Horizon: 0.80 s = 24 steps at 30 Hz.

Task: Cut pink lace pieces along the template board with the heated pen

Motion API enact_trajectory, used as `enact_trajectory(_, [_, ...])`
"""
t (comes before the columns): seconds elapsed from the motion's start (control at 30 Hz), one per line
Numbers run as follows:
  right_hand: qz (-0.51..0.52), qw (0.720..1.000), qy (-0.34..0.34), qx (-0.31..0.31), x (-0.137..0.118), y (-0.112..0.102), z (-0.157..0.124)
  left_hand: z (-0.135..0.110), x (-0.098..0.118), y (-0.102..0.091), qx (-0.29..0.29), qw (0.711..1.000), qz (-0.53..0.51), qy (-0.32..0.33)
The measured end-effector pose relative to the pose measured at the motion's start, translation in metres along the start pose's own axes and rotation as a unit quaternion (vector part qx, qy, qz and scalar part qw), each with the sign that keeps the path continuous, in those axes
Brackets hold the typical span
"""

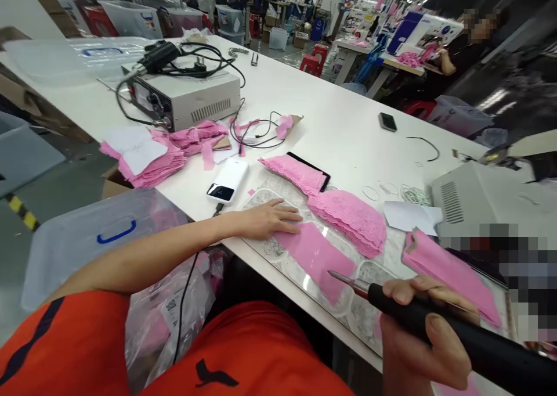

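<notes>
My left hand (274, 219) lies flat, fingers stretched out, on the upper left end of a pink fabric piece (319, 256). That piece rests on a clear patterned template (300, 277) at the table's near edge. My right hand (424, 326) is wrapped round a thick tool with a black handle and a pointed metal tip, like a soldering iron (404, 309). Its tip is over the lower right part of the fabric; whether they touch I cannot tell. Beyond the piece lie a stack of pink lace cutouts (348, 219) and another pink stack (296, 172).
A white power bank (228, 181) with a cable is left of my hand. Behind it stand a grey control box (191, 94) and pink fabric bundles (161, 158). A folded pink cloth (450, 274) and a grey machine (465, 193) are at right. Another person sits at a sewing machine (424, 33).
</notes>
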State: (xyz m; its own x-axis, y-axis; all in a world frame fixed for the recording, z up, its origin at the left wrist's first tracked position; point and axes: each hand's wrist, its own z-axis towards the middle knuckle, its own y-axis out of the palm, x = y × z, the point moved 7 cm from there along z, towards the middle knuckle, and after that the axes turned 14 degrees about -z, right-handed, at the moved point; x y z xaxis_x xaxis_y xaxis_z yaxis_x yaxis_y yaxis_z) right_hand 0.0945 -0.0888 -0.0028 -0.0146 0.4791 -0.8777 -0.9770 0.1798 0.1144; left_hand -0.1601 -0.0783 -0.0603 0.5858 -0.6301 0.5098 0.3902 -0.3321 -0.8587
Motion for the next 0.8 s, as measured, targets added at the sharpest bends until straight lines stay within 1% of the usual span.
enact_trajectory(0.17, [-0.037, 0.997, -0.044, 0.058, 0.001, -0.026, 0.010, 0.019, 0.015, 0.002, 0.036, 0.997, -0.021, 0.066])
enact_trajectory(0.27, [-0.053, 0.993, -0.063, 0.083, 0.003, -0.035, 0.013, 0.031, 0.018, 0.007, 0.035, 0.994, -0.030, 0.097])
enact_trajectory(0.37, [-0.054, 0.992, -0.067, 0.088, 0.006, -0.034, 0.013, 0.040, 0.018, 0.011, 0.026, 0.993, -0.037, 0.110])
enact_trajectory(0.57, [-0.052, 0.994, -0.073, 0.068, 0.009, -0.030, 0.014, 0.047, 0.017, 0.014, 0.000, 0.993, -0.012, 0.116])
enact_trajectory(0.67, [-0.056, 0.993, -0.070, 0.072, 0.008, -0.033, 0.015, 0.047, 0.015, 0.013, 0.005, 0.992, -0.008, 0.126])
enact_trajectory(0.8, [-0.070, 0.991, -0.070, 0.091, 0.007, -0.033, 0.018, 0.046, 0.014, 0.011, 0.011, 0.991, -0.024, 0.133])
